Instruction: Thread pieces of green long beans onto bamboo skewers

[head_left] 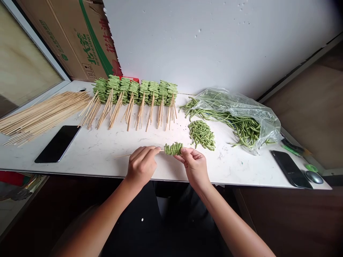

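My left hand [142, 164] is closed around a thin wooden skewer [122, 156], whose bare end sticks out to the left. Along the skewer's right part sits a row of short green bean pieces [173, 149], packed side by side. My right hand [195, 165] pinches the right end of that row between thumb and fingers; whether it holds a single bean piece there is hard to make out. Just beyond the right hand lies a pile of cut bean pieces [201, 134]. Several bundles of finished bean skewers [144, 92] stand in a line at the back, sticks toward me.
Loose skewers [45, 112] spread over the left side, with a black phone [57, 144] in front. On the right lie long beans [245, 128] in a clear plastic bag [235, 101], another phone [291, 169] and a computer mouse [314, 177]. A cardboard box [72, 39] stands behind.
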Motion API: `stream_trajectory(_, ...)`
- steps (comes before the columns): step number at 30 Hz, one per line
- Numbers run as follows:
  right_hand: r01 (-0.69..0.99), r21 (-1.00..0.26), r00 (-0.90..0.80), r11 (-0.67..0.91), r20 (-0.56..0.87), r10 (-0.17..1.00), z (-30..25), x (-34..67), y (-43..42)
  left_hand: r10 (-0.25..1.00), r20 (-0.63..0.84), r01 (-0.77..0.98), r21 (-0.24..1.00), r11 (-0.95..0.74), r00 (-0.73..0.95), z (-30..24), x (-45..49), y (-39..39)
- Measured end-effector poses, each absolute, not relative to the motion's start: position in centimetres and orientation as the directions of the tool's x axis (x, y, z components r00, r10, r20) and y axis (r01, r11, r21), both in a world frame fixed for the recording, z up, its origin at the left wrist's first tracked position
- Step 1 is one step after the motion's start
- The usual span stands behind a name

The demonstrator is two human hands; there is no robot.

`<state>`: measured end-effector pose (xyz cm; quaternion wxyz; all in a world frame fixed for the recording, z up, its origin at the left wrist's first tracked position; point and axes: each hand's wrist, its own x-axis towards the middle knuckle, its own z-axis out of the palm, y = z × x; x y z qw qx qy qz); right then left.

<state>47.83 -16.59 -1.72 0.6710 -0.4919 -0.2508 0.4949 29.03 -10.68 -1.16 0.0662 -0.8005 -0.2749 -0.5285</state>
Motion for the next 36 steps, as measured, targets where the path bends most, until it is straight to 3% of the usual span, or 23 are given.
stream_trajectory(7,-0.375,-0.926,0.391,0.045,-0.114,0.913,-1.4,48.8,-16.2,0.558,0.788,0.473,0.400,-0.785,0.260,-1.9,29.3,-10.9)
stream_trajectory(13,-0.294,-0.952,0.206,-0.087,-0.153,0.967,-0.5,48.5,-16.4,0.649,0.717,0.429,0.517,-0.740,0.255,-1.8,29.8,-11.6)
stream_trajectory(17,-0.260,-0.961,0.198,-0.097,-0.152,0.968,-0.1,48.4,-16.4,0.700,0.671,0.407,0.585,-0.702,0.243,-1.8,29.9,-11.7)
stream_trajectory(23,-0.263,-0.960,0.165,-0.095,-0.141,0.976,0.3,48.8,-16.3,0.706,0.659,0.410,0.587,-0.698,0.260,-1.9,29.8,-11.6)
stream_trajectory(29,-0.318,-0.948,0.297,-0.028,-0.127,0.946,-0.2,50.0,-16.0,0.700,0.666,0.400,0.586,-0.705,0.258,-2.0,29.9,-11.6)
stream_trajectory(36,-0.254,-0.966,0.263,-0.045,-0.114,0.958,0.2,50.8,-15.8,0.710,0.650,0.413,0.588,-0.695,0.271,-2.3,29.9,-11.5)
